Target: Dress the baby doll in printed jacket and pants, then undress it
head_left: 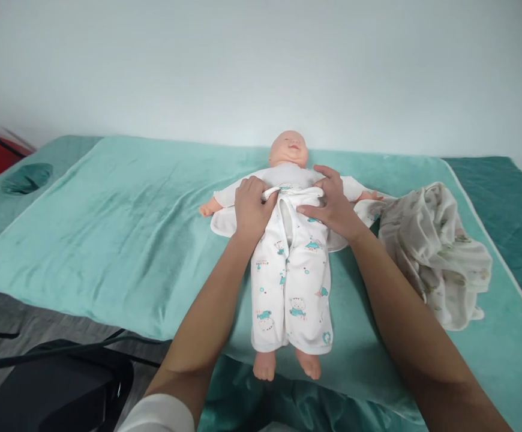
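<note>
Taking the doll's waist as the clock's centre, the baby doll (289, 152) lies on its back on the light teal cover (121, 210) of a massage table (69, 146), head at 12 o'clock and bare feet (264, 366) at 6. It wears a white long-sleeved top (283, 173) and white split-crotch trousers (267, 288) printed with teal bears, which cover both legs and reach the waist, their front opening parted just below the waistband (297, 192).

The left hand (254, 205), at 9 o'clock, has its fingers curled closely over one end of the waistband, holding it against the thumb. The right hand (335, 204), at 3 o'clock, spreads thumb and forefinger wide about the other end (how tightly its hidden fingers close there, I cannot tell).

A white flap (224, 222) of cloth lies flat at 8 o'clock, below one of the doll's arms. Out at 3 to 4 o'clock, a pale patterned cloth (434, 255) sits in a crumpled heap, near the doll's other hand (372, 195). Far off at 9 o'clock is the table's face hole (27, 179); a black chair (72, 384) stands at 8, and a pale wall (261, 66) rises at 12.
</note>
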Action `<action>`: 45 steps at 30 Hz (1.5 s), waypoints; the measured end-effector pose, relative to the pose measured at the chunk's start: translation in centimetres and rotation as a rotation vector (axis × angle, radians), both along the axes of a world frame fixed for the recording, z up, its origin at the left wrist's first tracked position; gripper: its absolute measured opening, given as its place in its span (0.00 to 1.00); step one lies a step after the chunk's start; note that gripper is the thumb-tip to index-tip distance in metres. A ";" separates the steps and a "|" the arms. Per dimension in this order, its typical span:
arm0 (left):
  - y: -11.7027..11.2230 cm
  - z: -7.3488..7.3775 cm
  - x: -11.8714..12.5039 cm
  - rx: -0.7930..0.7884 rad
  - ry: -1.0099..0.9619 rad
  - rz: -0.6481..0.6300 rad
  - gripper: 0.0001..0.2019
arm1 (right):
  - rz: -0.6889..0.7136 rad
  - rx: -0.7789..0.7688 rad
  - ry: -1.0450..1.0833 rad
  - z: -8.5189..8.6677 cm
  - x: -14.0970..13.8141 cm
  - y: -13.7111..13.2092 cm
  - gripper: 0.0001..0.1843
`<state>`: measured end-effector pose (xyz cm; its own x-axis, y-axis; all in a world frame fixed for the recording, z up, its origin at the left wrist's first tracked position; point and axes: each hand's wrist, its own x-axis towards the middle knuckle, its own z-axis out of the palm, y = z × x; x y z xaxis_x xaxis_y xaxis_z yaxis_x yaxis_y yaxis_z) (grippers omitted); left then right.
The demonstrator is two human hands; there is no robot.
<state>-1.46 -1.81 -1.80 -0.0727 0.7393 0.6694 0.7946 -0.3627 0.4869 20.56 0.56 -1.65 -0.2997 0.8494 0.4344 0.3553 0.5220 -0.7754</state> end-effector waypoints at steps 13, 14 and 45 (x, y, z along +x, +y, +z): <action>-0.1 -1.3 -1.0 0.055 -0.045 0.008 0.13 | -0.213 0.237 -0.070 1.2 0.2 -4.0 0.31; -0.1 -1.4 -1.1 0.049 -0.060 0.015 0.13 | -0.214 0.204 -0.103 1.1 0.4 -4.0 0.33; -8.2 -2.6 -0.7 -0.377 -0.615 0.008 0.18 | -0.218 0.099 -0.030 -0.8 -0.6 -7.3 0.10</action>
<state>-2.13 -10.06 -4.39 -0.3609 0.9099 0.2043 0.3380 -0.0766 0.9380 20.00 -6.72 -2.47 -0.1277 0.8491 0.5126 0.4898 0.5034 -0.7119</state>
